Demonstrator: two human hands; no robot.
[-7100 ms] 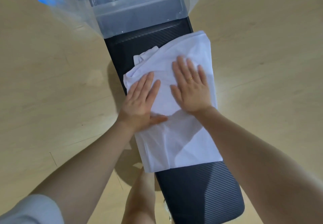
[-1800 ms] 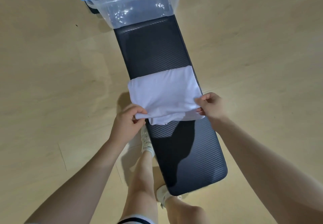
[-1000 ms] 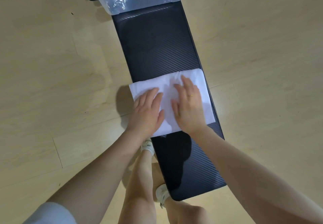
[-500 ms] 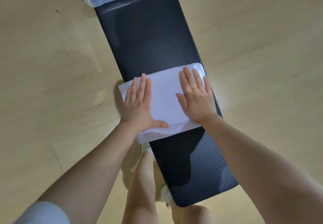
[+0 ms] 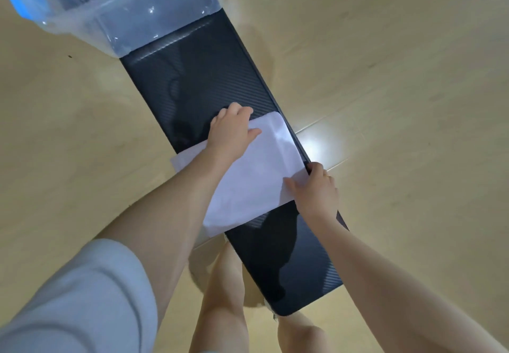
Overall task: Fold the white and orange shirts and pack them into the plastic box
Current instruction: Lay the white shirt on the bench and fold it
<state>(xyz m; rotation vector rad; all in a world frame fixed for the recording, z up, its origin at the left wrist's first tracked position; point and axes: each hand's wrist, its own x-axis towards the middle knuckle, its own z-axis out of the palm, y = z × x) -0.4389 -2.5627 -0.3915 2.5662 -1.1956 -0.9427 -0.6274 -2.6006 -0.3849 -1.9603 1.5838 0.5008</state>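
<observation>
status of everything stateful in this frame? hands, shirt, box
White shirt: folded into a compact rectangle, lying across the bench, not yet in the box.
Left hand: fingers curled over the shirt's far edge.
Right hand: gripping the shirt's near right corner.
Plastic box: lid off, at the bench's far end.
Bench: bears shirt and box.

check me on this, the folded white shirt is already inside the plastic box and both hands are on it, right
Not quite. The head view shows the folded white shirt lying on the black bench, not inside the plastic box, which stands at the bench's far end. Both hands are on it: the left hand at its far edge, the right hand at its right edge.
</observation>
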